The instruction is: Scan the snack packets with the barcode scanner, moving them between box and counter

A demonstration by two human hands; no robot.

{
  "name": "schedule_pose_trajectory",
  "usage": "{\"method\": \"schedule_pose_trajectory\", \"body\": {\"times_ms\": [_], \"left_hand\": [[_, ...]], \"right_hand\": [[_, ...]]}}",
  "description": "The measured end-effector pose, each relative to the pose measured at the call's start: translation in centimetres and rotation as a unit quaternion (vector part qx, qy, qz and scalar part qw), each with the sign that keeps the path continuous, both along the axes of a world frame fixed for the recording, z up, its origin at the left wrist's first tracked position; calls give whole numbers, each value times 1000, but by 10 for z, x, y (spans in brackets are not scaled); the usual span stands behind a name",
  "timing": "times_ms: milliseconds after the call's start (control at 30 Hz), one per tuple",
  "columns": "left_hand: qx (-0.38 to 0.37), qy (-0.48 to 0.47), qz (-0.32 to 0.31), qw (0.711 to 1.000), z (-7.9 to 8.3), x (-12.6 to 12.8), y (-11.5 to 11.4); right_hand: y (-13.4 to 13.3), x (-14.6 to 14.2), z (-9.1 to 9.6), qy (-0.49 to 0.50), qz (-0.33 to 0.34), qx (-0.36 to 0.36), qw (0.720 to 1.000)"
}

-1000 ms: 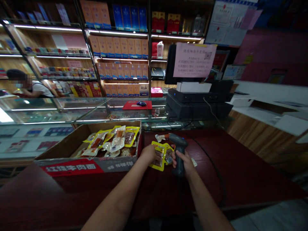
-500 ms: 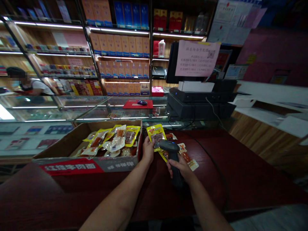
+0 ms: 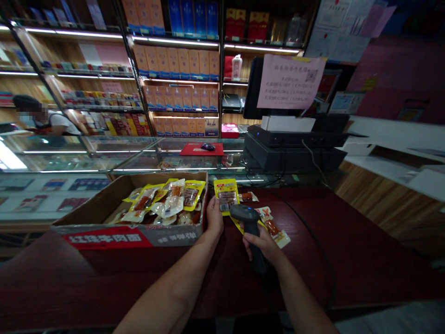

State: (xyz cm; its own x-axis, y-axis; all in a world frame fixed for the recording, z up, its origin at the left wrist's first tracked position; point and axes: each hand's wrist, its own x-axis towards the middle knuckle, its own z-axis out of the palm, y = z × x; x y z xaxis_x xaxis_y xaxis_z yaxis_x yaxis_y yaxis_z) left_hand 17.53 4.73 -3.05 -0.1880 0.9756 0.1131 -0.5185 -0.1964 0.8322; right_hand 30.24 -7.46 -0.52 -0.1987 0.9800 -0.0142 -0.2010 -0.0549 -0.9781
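Note:
My left hand [image 3: 214, 217] grips a yellow snack packet [image 3: 226, 195] by its left edge, with its barcode side towards me. Wrapped round the handle of a black barcode scanner [image 3: 245, 213] is my right hand [image 3: 262, 245]; the scanner's head points at the packet from the lower right. Beneath and beyond the scanner, several other snack packets [image 3: 273, 226] lie on the dark red table, partly covered. Left of my hands stands an open cardboard box [image 3: 121, 237] holding several yellow and clear packets [image 3: 174, 198] in a loose heap.
A glass display counter [image 3: 139, 157] runs behind the table, with a mouse [image 3: 207, 146] on a red pad. A monitor [image 3: 254, 88] bearing a pink paper sign stands at right. A cable [image 3: 314, 232] crosses the table. A person [image 3: 45, 118] is at far left, before stocked shelves.
The scanner has drawn slightly away from the packet, towards the lower right, so the packet's barcode now shows. The packet is held more upright. The whole view has shifted slightly.

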Motion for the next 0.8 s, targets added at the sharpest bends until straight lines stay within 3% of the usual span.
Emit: {"method": "schedule_pose_trajectory", "body": {"times_ms": [467, 600, 700, 800], "left_hand": [[3, -3, 3, 1000, 3, -2, -1], [-10, -6, -22, 1000, 6, 1, -6], [2, 1, -49, 999, 16, 4, -13], [32, 31, -56, 997, 38, 0, -22]], "right_hand": [[-2, -1, 1, 5, -17, -4, 1000], [-3, -1, 0, 29, -30, -11, 999], [-6, -1, 4, 64, -30, -1, 998], [-9, -5, 15, 94, -24, 13, 995]]}}
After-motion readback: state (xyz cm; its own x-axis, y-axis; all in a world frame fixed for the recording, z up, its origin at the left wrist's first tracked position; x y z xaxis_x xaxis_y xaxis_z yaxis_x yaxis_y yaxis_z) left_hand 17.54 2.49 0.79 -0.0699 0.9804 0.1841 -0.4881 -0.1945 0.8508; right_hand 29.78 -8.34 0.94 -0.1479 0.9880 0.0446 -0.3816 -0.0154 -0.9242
